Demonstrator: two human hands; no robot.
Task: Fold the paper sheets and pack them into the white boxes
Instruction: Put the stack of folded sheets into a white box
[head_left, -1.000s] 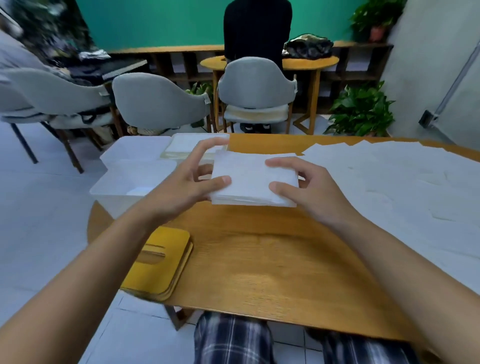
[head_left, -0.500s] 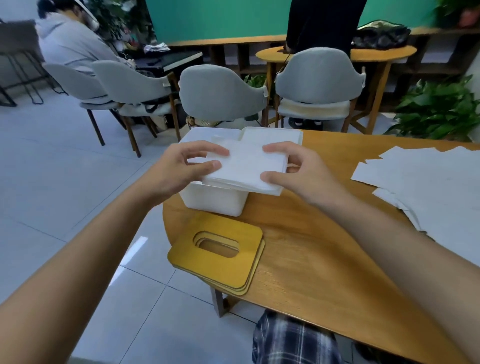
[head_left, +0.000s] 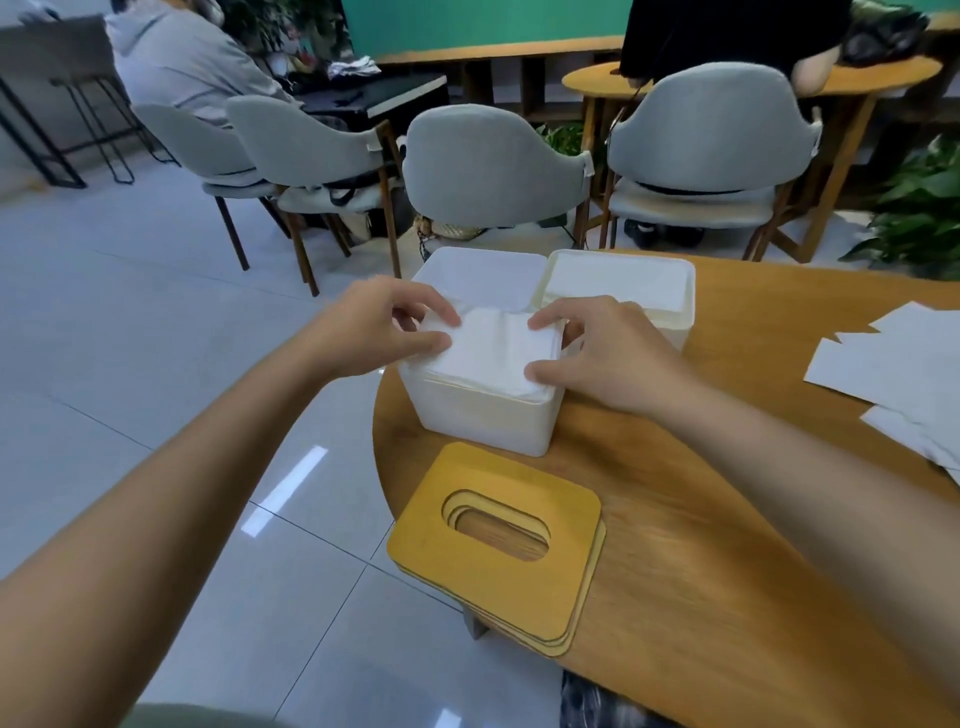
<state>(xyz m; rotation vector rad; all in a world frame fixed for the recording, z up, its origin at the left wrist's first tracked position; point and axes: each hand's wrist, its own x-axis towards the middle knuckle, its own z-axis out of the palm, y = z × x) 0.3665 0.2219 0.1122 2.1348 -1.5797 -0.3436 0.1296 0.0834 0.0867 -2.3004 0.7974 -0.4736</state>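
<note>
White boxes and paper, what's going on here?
A person holds a folded paper stack with the left hand and right hand, pinching its sides at the top of the nearest white box. It is not yet pushed in. The box behind already has paper in it. In front lie wooden lids, and loose sheets wait on the right.

Wood table (head_left: 701, 561): 2 white boxes (head_left: 483, 415), yellow lids (head_left: 498, 545), loose paper sheets (head_left: 893, 364).

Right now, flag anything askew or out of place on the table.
The lid stack overhangs the table's near-left edge, its layers misaligned. The folded paper sits high in the near box, not yet pushed in, pinched by the left hand and right hand.
</note>
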